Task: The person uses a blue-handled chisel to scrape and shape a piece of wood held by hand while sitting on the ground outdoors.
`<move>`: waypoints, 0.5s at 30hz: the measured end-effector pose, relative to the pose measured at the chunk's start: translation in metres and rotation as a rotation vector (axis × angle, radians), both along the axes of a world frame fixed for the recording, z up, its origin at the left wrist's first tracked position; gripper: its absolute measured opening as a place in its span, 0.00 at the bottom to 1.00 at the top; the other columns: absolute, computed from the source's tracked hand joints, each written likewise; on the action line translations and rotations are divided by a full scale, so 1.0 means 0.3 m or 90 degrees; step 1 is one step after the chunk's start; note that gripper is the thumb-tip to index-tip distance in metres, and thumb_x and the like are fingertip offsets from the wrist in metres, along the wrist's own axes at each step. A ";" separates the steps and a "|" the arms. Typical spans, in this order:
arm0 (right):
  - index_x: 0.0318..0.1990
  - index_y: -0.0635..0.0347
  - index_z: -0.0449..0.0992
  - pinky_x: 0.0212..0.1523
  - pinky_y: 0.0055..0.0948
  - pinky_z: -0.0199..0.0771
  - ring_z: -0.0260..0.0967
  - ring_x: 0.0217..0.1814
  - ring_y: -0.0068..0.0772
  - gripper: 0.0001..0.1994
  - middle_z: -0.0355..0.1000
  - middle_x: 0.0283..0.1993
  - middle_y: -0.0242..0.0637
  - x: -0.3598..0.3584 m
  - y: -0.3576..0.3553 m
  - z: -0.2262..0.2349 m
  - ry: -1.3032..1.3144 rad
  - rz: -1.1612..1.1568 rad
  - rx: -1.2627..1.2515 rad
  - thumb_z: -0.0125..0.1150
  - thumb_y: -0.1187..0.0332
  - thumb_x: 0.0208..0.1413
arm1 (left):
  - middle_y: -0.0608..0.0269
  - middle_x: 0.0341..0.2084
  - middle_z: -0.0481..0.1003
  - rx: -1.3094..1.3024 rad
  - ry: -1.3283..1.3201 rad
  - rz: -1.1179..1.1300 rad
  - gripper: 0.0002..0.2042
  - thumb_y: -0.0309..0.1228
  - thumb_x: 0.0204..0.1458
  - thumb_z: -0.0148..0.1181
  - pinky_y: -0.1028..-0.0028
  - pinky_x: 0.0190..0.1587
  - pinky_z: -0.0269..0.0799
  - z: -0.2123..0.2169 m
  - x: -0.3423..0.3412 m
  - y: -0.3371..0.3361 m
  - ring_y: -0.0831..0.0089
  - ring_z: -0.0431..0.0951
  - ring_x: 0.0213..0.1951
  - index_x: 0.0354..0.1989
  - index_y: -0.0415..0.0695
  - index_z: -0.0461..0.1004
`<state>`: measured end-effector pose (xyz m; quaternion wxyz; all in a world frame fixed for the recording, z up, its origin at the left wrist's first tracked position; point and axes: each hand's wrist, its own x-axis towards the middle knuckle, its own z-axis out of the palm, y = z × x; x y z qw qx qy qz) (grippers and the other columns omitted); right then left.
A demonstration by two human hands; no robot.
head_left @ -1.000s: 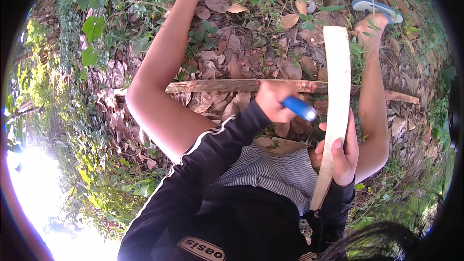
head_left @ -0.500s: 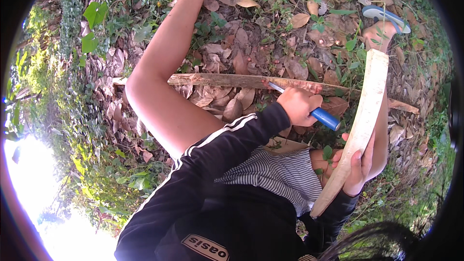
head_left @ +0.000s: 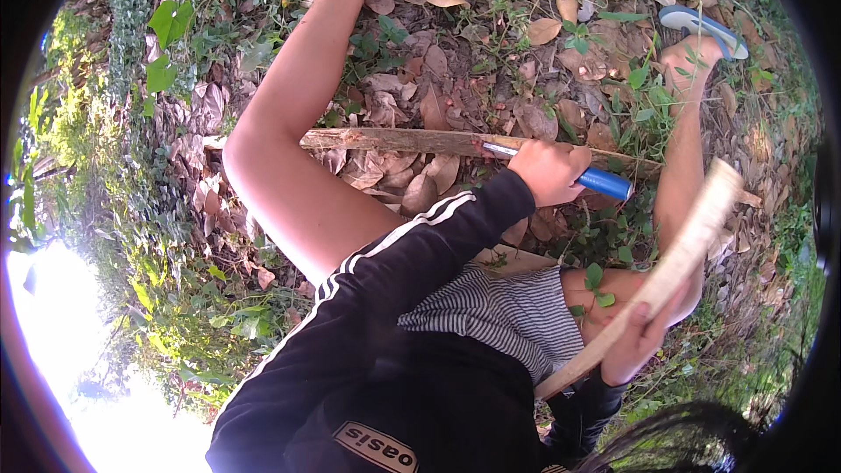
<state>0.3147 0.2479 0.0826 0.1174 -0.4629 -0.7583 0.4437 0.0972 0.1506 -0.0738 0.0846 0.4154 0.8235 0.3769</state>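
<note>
My left hand (head_left: pixel 552 172) is closed round a blue-handled tool (head_left: pixel 604 182) with a slim metal end that points left. The tool's metal end lies over a long, rough wooden stick (head_left: pixel 394 140) on the ground; I cannot tell whether they touch. On the right, my right hand (head_left: pixel 635 346) grips a pale, slightly curved strip of wood (head_left: pixel 670 267). The strip slants from near my lap up to the right, passing in front of my right leg. It looks a little blurred.
My bare legs (head_left: pixel 298 61) spread to either side of the stick, with a blue and white sandal (head_left: pixel 708 31) on the right foot. Dry leaves (head_left: pixel 420 193) and green plants (head_left: pixel 175 22) cover the ground. Bright light glares at the lower left.
The pale wood strip has tipped over to the right and its upper end has dropped, with my right hand lower. My left hand has shifted slightly up with the tool.
</note>
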 end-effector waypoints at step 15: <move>0.73 0.62 0.44 0.26 0.20 0.69 0.66 0.27 0.22 0.32 0.69 0.49 0.41 0.039 -0.059 -0.063 -0.018 0.010 -0.272 0.46 0.65 0.66 | 0.52 0.22 0.78 -0.195 -0.033 -0.103 0.12 0.37 0.46 0.62 0.56 0.27 0.76 -0.030 -0.011 0.033 0.53 0.81 0.26 0.34 0.44 0.71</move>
